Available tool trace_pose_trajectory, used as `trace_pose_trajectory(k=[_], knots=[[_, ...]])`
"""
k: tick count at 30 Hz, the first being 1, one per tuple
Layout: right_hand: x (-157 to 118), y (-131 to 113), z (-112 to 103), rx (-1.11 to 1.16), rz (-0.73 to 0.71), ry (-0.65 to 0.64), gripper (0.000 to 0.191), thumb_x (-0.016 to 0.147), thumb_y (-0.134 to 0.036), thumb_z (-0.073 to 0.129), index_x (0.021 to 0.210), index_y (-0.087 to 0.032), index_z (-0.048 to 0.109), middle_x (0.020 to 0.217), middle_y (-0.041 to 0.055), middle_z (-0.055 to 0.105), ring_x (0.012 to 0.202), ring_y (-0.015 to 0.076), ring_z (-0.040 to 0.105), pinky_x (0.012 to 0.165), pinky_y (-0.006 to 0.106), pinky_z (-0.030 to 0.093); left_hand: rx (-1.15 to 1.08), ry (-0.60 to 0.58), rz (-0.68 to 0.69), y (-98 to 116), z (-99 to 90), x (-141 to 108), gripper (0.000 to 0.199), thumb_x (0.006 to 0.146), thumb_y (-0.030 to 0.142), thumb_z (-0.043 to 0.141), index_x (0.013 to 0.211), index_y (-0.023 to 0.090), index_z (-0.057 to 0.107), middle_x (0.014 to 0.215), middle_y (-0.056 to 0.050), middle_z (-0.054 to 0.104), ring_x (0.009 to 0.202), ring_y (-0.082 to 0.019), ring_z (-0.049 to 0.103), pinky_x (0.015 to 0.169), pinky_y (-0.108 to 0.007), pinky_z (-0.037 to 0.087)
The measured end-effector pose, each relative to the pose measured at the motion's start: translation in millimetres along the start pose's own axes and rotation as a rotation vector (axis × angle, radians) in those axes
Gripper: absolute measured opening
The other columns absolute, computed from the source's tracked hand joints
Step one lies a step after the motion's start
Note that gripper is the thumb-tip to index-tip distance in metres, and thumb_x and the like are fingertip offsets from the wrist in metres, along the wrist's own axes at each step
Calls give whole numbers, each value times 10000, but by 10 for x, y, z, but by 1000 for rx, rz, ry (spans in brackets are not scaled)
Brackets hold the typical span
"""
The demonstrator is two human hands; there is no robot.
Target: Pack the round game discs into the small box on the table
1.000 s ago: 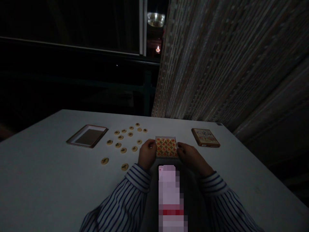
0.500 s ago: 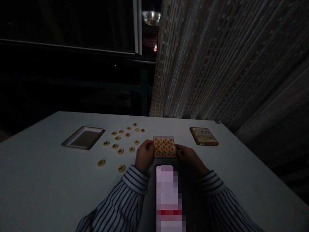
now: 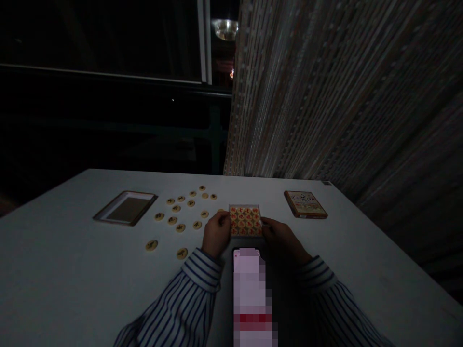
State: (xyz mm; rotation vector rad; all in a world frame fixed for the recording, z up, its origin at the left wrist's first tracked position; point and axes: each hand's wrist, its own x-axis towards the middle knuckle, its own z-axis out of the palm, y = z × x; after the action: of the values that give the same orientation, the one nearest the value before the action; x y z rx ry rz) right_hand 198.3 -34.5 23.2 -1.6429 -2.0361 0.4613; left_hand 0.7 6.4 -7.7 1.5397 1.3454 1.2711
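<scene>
Gripping opposite sides of the tray (image 3: 246, 236) of red-marked pieces (image 3: 248, 224), your left hand (image 3: 217, 234) and right hand (image 3: 284, 238) have it mid-table; beyond the white table (image 3: 72, 279), a curtain (image 3: 275, 96) hangs in dim light.

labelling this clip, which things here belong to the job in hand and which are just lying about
Seem to belong:
held tray of red-marked discs
loose dark-marked discs
open box or lid
printed box or lid

Seem just to be around:
lit phone
curtain
</scene>
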Motion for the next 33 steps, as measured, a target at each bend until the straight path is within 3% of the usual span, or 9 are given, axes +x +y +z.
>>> trace_pose_trajectory(k=[15, 26, 33], knots=[[10, 11, 24, -29, 18, -25, 413, 843, -218, 363, 1222, -172, 520, 1149, 84, 614, 1009, 184, 585, 855, 305, 444, -19, -1, -39, 6, 6, 3, 237, 734, 269, 489, 870, 161, 651, 859, -59, 681, 823, -179, 616, 758, -299, 465], [9, 93, 65, -75, 33, 94, 392, 842, -256, 385, 1188, -130, 520, 1154, 109, 597, 998, 178, 574, 864, 300, 433, -22, 57, -16, 59, -15, -1, 225, 731, 255, 495, 863, 157, 649, 858, -63, 679, 832, -179, 610, 785, -305, 457], [3, 102, 87, -56, 17, 101, 358, 850, -255, 379, 1160, -149, 523, 1116, 95, 610, 958, 173, 582, 824, 296, 446, -30, 74, -39, 40, 1, 2, 221, 721, 254, 500, 851, 154, 648, 836, -56, 679, 805, -171, 610, 771, -298, 461]])
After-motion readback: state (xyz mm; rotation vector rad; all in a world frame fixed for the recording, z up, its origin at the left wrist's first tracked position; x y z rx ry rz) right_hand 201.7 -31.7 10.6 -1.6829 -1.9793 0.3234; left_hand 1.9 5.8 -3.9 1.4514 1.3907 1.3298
